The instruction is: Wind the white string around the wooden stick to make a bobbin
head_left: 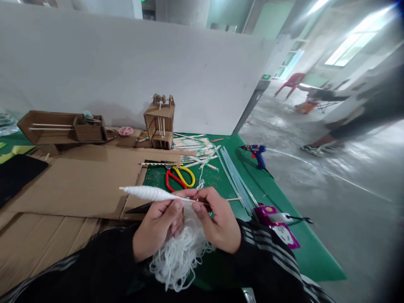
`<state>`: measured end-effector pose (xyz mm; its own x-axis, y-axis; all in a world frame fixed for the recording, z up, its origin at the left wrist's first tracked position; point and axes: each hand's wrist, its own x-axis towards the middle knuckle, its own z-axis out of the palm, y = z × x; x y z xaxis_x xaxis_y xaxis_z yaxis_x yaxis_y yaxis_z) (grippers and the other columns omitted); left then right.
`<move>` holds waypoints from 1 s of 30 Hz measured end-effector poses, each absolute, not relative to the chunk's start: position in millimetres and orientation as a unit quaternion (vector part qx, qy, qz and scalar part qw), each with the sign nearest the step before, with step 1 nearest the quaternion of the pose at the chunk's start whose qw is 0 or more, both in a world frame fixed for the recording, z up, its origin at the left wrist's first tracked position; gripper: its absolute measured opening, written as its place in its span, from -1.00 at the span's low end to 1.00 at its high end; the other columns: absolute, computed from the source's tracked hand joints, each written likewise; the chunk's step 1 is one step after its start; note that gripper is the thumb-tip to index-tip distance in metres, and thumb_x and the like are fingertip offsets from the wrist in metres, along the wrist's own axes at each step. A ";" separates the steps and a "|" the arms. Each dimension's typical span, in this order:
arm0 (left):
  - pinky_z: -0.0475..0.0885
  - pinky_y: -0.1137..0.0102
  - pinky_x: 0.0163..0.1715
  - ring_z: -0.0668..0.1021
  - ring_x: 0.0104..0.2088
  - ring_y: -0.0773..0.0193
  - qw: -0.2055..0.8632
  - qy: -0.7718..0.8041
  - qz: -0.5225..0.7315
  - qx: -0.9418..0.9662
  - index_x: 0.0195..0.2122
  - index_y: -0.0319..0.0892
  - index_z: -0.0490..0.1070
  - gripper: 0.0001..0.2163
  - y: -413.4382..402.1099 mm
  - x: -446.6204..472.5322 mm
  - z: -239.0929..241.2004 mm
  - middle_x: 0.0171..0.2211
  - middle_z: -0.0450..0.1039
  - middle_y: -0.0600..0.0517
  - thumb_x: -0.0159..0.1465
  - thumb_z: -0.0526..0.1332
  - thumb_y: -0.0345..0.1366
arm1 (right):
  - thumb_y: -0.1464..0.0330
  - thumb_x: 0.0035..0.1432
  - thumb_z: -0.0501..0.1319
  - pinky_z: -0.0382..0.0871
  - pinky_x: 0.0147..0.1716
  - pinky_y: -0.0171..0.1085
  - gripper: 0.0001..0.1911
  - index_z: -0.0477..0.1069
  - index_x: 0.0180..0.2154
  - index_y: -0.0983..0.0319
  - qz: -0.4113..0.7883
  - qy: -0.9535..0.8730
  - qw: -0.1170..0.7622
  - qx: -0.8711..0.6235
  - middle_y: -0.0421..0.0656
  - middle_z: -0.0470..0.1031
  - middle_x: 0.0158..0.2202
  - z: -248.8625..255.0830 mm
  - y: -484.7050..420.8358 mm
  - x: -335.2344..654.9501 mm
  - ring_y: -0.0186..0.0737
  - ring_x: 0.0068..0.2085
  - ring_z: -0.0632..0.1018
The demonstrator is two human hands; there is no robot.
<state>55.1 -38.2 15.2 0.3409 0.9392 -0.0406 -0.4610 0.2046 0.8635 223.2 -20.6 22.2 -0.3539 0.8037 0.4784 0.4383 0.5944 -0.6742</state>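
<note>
A thin wooden stick (234, 199) lies level across both my hands, its left part wound thick with white yarn (148, 193). My left hand (164, 223) pinches it just right of the wound part, thumb on top. My right hand (216, 223) pinches the stick's bare part, thumb and fingers pressed together. Beneath my hands hangs a loose tangle of white string (178, 261). A strand also runs up behind my right hand. Scissors (179, 179) with one red and one yellow handle lie just beyond my hands.
Cardboard models (159, 122) stand by the white partition (126, 67). Cardboard sheets (85, 181) cover the left. Wrapped sticks (195, 147), glue sticks (233, 176), a blue glue gun (259, 155) and a purple packet (277, 227) lie on the green table (315, 256). Another person's leg (341, 130) shows at right.
</note>
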 end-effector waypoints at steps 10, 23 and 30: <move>0.22 0.47 -0.60 0.23 -0.65 0.43 0.689 0.328 0.490 0.421 0.03 -0.29 0.46 -0.58 -38.5 56.4 13.4 -0.67 0.10 0.22 0.30 0.19 -0.06 | 0.44 0.31 0.02 0.20 -0.40 -0.24 -0.81 0.22 -0.39 0.19 0.174 -0.821 0.407 -0.360 -0.19 0.31 -0.46 27.1 -15.7 223.6 -0.22 -0.39 0.35; 0.27 0.42 -0.46 0.31 -0.55 0.36 0.599 0.386 0.495 0.498 0.02 -0.28 0.46 -0.60 -45.2 57.1 14.8 -0.62 0.24 0.15 0.37 0.08 -0.07 | 0.41 0.31 0.04 0.24 -0.42 -0.25 -0.86 0.24 -0.35 0.18 0.190 -0.822 0.402 -0.356 -0.20 0.35 -0.46 23.6 -19.5 223.3 -0.24 -0.40 0.38; 0.27 0.42 -0.43 0.34 -0.52 0.36 0.587 0.385 0.498 0.509 -0.25 -0.26 0.53 -0.66 -44.4 57.4 18.3 -0.58 0.28 0.11 0.38 0.07 -0.11 | 0.32 0.31 0.06 0.26 -0.38 -0.22 -0.89 0.26 -0.29 0.19 0.211 -0.816 0.394 -0.366 -0.18 0.37 -0.42 22.8 -20.1 222.8 -0.23 -0.40 0.39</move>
<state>57.4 -44.4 18.3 0.2073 0.9767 0.0558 -0.1940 -0.0148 0.9809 222.8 -20.1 22.8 -0.4216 0.7633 0.4895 0.4302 0.6436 -0.6330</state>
